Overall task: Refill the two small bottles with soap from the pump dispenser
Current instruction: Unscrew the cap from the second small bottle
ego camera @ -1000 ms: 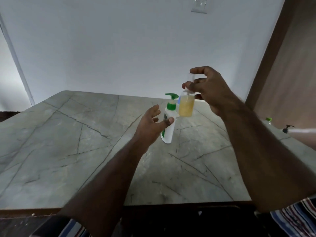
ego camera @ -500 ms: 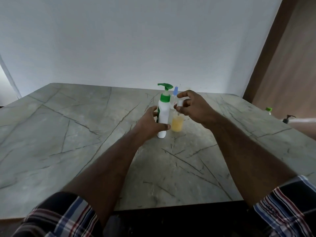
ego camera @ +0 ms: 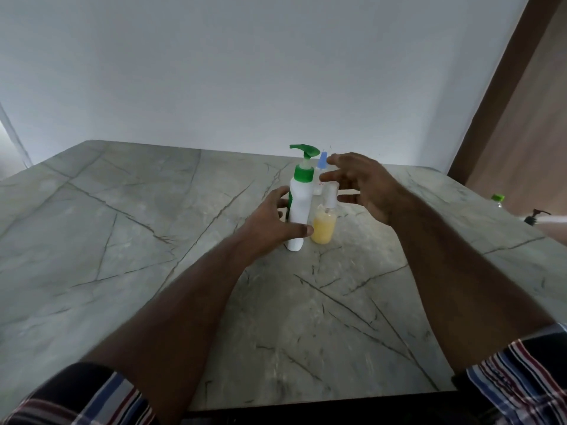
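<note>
A grey veined marble desk [ego camera: 129,228] is standing against a white wall [ego camera: 245,72]. The left hand [ego camera: 273,222] is gripping the pump dispenser [ego camera: 299,207]; just right, the yellow-filled bottle [ego camera: 323,225] is sitting under the spread right hand [ego camera: 365,185]. A blue-capped bottle [ego camera: 320,170] is standing behind.

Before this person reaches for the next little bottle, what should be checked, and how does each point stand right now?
1. Pump dispenser upright on the table: ok.
2. Left hand grips the dispenser to steady it: ok.
3. Yellow-filled bottle set down upright: ok.
4. Right hand free, fingers spread, holding nothing: ok.
5. Blue-capped bottle behind the dispenser within reach: ok, probably.
6. Blue-capped bottle's fill level: cannot tell, mostly hidden.
</note>
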Available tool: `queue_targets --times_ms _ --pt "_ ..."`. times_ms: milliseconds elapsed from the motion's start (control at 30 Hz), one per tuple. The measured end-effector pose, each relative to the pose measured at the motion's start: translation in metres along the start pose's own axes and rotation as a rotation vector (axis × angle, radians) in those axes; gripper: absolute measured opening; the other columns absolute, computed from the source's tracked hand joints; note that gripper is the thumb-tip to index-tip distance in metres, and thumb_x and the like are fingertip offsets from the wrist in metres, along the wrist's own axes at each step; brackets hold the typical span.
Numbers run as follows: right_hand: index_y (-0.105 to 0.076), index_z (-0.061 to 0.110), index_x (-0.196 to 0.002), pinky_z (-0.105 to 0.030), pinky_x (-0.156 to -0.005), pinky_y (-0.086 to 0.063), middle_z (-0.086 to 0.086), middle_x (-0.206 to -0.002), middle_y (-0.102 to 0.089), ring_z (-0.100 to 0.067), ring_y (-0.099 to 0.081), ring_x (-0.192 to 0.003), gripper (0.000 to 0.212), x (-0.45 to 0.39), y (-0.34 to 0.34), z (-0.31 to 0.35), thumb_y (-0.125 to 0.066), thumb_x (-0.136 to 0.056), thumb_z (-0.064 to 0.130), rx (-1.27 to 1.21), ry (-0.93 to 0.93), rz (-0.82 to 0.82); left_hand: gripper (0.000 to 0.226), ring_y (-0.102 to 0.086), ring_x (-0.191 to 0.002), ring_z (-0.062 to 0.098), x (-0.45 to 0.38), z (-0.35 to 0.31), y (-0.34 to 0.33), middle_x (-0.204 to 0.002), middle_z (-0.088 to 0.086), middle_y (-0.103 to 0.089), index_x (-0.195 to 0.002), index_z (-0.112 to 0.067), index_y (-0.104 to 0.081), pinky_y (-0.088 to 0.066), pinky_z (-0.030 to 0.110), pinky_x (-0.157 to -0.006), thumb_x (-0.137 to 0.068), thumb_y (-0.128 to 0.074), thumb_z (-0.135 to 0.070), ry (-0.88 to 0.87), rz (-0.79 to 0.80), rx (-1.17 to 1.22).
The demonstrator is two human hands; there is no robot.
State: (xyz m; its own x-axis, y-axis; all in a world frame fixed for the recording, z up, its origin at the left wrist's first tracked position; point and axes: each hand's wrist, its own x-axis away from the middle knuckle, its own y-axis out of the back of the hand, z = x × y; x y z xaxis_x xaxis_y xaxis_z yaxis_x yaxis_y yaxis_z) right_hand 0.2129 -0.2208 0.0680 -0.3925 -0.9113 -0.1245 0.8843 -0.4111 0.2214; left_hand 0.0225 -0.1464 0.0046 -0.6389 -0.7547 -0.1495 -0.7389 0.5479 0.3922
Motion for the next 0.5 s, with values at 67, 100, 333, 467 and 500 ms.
queue_targets --times_ms 67,100,333,467,500 --pt "-0.063 0.02 -0.11 -0.044 -0.091 -0.052 -0.002 -0.103 -0.073 -0.021 -0.066 -0.096 0.034 -0.013 0.003 -0.001 -0.063 -0.088 0.044 0.051 0.004 -0.111 0.096 -0.049 -0.127 0.022 -0.002 0.001 0.001 -0.146 0.0 -0.048 -0.15 -0.03 -0.031 -0.047 0.048 -0.105 -0.073 -0.087 -0.029 0.011 0.001 0.004" --pt "-0.064 0.02 -0.109 -0.043 -0.088 -0.055 -0.002 -0.101 -0.073 -0.019 -0.067 -0.091 0.032 -0.021 0.004 -0.003 -0.067 -0.086 0.041 0.101 0.014 -0.161 0.096 -0.049 -0.126 0.021 -0.003 0.002 0.002 -0.146 -0.001 -0.048 -0.149 -0.032 -0.031 -0.047 0.046 -0.104 -0.072 -0.088 -0.03 0.014 0.006 0.008" --pt "-0.058 0.018 -0.122 -0.039 -0.08 -0.055 -0.005 -0.102 -0.068 -0.019 -0.064 -0.088 0.051 -0.074 0.006 -0.02 -0.077 -0.077 0.026 0.334 0.072 -0.229 0.104 -0.045 -0.132 0.023 -0.021 0.004 0.021 -0.149 -0.001 -0.044 -0.154 -0.032 -0.024 -0.042 0.048 -0.11 -0.071 -0.087 -0.02 0.117 0.212 -0.02" --pt "-0.044 0.022 -0.139 -0.046 -0.09 -0.055 -0.008 -0.13 -0.056 -0.022 -0.059 -0.112 0.072 -0.102 0.006 -0.03 -0.079 -0.076 0.03 0.424 0.057 -0.188 0.093 -0.05 -0.13 0.024 -0.035 0.011 0.033 -0.146 0.003 -0.049 -0.154 -0.024 -0.029 -0.045 0.047 -0.109 -0.073 -0.071 -0.002 0.17 0.316 0.054" --pt "-0.041 0.022 -0.141 -0.045 -0.087 -0.056 -0.009 -0.133 -0.054 -0.023 -0.059 -0.111 0.075 -0.107 0.005 -0.03 -0.079 -0.077 0.028 0.418 0.047 -0.152 0.085 -0.053 -0.127 0.024 -0.04 0.011 0.034 -0.144 0.006 -0.05 -0.154 -0.02 -0.031 -0.047 0.045 -0.107 -0.079 -0.065 0.003 0.174 0.287 0.079"
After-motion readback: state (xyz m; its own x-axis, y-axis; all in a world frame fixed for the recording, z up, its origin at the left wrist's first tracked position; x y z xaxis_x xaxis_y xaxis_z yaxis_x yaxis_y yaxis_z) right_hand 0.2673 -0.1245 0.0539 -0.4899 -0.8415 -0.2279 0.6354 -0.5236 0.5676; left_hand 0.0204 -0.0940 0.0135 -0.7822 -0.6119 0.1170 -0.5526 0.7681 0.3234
